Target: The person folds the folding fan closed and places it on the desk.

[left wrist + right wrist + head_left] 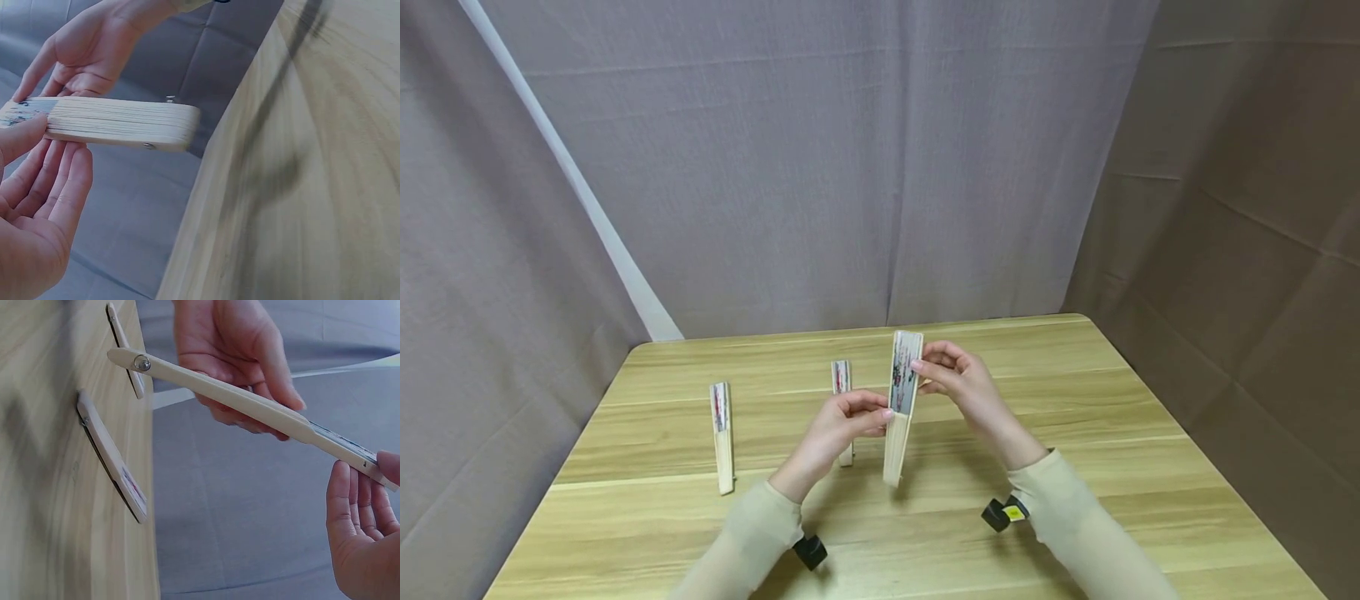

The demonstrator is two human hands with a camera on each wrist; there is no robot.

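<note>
I hold a closed folding fan upright above the wooden table, its pale wood ribs pointing down and its printed paper edge up. My left hand pinches its middle between thumb and fingers. My right hand pinches the printed upper part from the other side. In the left wrist view the fan lies across my left fingers, with the right hand behind it. The right wrist view shows the fan with its rivet end toward the table.
Two more closed fans lie flat on the table: one at the left, one near the middle partly behind my left hand. Both show in the right wrist view. Grey curtains surround the table.
</note>
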